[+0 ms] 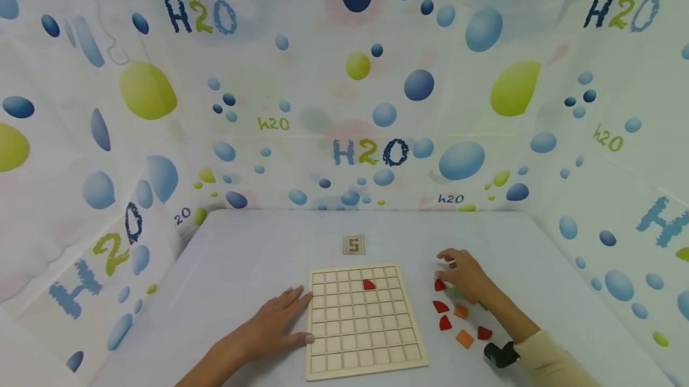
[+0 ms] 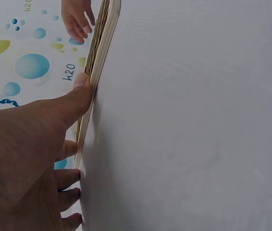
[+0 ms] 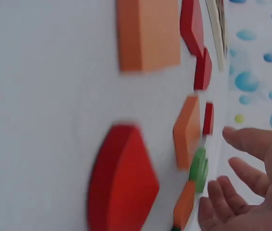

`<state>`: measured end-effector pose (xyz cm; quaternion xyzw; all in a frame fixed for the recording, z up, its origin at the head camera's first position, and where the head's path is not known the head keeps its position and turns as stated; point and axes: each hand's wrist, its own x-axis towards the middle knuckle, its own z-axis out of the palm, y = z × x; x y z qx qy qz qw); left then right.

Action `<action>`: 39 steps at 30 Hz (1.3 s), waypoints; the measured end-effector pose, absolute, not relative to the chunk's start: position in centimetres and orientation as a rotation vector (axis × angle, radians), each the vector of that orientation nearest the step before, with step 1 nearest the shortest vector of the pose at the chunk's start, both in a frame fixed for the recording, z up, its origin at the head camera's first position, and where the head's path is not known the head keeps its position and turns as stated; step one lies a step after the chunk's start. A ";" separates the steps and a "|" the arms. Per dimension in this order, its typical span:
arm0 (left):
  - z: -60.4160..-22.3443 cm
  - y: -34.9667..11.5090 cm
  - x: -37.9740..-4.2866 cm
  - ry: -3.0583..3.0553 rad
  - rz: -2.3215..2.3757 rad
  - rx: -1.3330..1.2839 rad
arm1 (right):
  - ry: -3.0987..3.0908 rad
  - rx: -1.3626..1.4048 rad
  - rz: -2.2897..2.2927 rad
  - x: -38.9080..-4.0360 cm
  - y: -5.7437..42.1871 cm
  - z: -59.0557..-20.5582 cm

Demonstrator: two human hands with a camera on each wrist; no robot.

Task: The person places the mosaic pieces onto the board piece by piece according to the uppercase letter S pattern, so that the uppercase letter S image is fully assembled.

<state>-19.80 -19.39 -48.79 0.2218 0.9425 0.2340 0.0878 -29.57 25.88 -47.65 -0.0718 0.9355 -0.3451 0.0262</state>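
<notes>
A square wooden grid board (image 1: 344, 342) lies on the table, with one red quarter-circle tile (image 1: 368, 285) in a cell near its far side. My left hand (image 1: 271, 324) rests by the board's left edge, thumb and fingertips right at the rim. In the left wrist view this hand's thumb (image 2: 73, 101) lies along the board's side. To the right, my right hand (image 1: 467, 276) hovers with loosely bent, spread fingers over the far end of the scattered tiles. Nothing shows between its fingers in the right wrist view; a green tile (image 3: 199, 168) and an orange tile (image 3: 187, 132) lie close by.
Several red and orange tiles, such as a red one (image 1: 440, 307) and an orange square (image 1: 465, 338), are strewn right of the board. Beyond the board lies a small patterned card (image 1: 353, 244). A printed curtain (image 1: 312, 76) encloses the table's back and sides.
</notes>
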 end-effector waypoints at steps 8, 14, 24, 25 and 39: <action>-48.8 -19.3 -19.7 2.802 0.685 0.637 | 2.860 -0.159 -0.963 -29.1 29.3 -47.7; -48.6 -19.3 -19.6 2.812 0.686 0.635 | 2.875 -0.199 -0.938 -29.3 29.3 -47.8; -48.5 -19.2 -19.4 2.806 0.689 0.639 | 2.888 -0.144 -0.894 -29.5 28.6 -47.8; -48.5 -19.3 -19.4 2.805 0.689 0.634 | 2.891 -0.149 -0.890 -29.5 28.6 -47.8; -48.7 -19.3 -19.5 2.812 0.673 0.639 | 2.930 -0.224 -0.836 -29.9 28.5 -47.7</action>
